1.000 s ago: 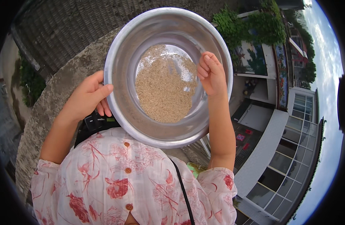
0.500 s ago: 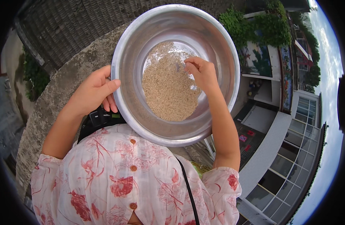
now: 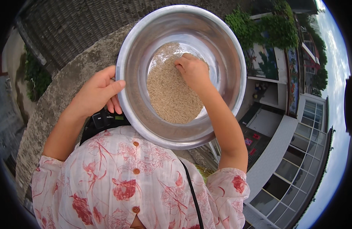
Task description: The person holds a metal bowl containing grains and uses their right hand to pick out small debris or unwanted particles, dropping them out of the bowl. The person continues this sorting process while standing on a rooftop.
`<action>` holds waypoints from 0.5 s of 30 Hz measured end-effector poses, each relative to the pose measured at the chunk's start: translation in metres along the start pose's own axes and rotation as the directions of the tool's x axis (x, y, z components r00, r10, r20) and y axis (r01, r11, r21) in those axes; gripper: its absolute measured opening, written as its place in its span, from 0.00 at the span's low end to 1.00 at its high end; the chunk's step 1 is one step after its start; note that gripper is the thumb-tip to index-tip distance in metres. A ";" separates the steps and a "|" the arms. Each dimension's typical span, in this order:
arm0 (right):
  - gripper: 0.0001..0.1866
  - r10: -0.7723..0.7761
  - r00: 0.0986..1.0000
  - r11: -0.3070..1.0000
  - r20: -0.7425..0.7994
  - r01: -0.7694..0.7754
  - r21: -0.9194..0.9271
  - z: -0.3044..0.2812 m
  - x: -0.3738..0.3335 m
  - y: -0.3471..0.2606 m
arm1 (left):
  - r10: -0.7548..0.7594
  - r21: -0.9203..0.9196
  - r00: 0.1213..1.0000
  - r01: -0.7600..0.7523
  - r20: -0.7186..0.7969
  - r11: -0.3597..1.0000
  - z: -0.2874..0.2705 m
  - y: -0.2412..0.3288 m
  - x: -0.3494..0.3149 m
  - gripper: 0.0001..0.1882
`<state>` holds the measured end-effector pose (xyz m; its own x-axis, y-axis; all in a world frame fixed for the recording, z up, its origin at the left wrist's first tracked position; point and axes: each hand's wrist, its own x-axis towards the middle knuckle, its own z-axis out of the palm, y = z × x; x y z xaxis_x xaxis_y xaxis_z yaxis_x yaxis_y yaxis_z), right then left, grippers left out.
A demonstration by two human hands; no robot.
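A wide, round metal basin (image 3: pixel 136 87) is in front of me, with a layer of small tan grains (image 3: pixel 170 97) spread over its bottom. My left hand (image 3: pixel 95 91) grips the basin's left rim, thumb over the edge and the other fingers outside, partly hidden. Inside the basin, my right hand (image 3: pixel 193 72) is low over the upper part of the grains, its fingertips pinched together at their surface. Whatever is between those fingertips is too small to make out.
Beneath the basin and to its left runs a rough concrete ledge (image 3: pixel 80 66). Beyond it lies a grey tiled roof (image 3: pixel 76 30). To the right are green plants (image 3: pixel 256 30) and a building with large windows (image 3: pixel 294 160). A black strap (image 3: pixel 191 191) crosses my floral shirt.
My right hand has moved left and slightly down, from above the grains' right edge to their upper middle. My left hand keeps its hold, and the basin has shifted slightly right.
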<state>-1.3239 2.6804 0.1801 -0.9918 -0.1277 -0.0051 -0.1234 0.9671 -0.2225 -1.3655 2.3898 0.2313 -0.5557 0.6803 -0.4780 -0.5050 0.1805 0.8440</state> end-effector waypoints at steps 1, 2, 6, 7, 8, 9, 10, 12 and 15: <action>0.03 -0.014 1.000 0.999 0.022 0.015 -0.040 0.001 0.000 0.001 | 0.001 0.001 1.000 -0.001 0.003 1.000 0.000 0.000 0.000 0.13; 0.04 -0.027 0.999 0.996 0.043 0.031 -0.080 0.002 0.001 0.001 | 0.001 -0.001 1.000 -0.001 0.003 1.000 0.000 -0.001 0.000 0.13; 0.04 0.127 0.989 0.978 0.081 -0.138 0.156 0.002 -0.005 0.001 | 0.005 -0.013 1.000 -0.005 0.007 1.000 -0.001 -0.001 -0.001 0.13; 0.04 0.258 0.948 0.877 0.185 -0.310 0.367 -0.005 -0.005 -0.001 | 0.006 -0.016 1.000 -0.006 0.007 1.000 -0.002 -0.001 -0.001 0.13; 0.03 0.359 0.879 0.703 0.312 -0.475 0.530 -0.012 -0.007 0.000 | 0.010 -0.021 1.000 -0.009 0.013 1.000 -0.002 -0.002 -0.001 0.13; 0.03 0.357 0.856 0.502 0.373 -0.513 0.696 -0.016 -0.009 0.003 | 0.013 -0.025 1.000 -0.013 0.018 1.000 -0.002 -0.003 0.000 0.13; 0.03 0.339 0.836 0.265 0.432 -0.525 0.809 -0.018 -0.012 0.007 | 0.017 -0.028 1.000 -0.016 0.022 0.999 -0.003 -0.004 0.000 0.13; 0.03 0.288 0.831 -0.056 0.477 -0.482 0.874 -0.020 -0.018 0.013 | -0.016 -0.005 1.000 0.016 0.004 1.000 -0.001 0.000 0.000 0.14; 0.02 0.259 0.858 -0.183 0.444 -0.408 0.894 -0.021 -0.023 0.013 | -0.016 -0.009 1.000 0.016 0.001 1.000 0.000 0.001 -0.001 0.14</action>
<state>-1.3030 2.7007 0.1980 -0.8676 0.0432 -0.4954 0.4573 -0.3219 -0.8290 -1.3656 2.3896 0.2324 -0.5470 0.6778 -0.4913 -0.5201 0.1847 0.8339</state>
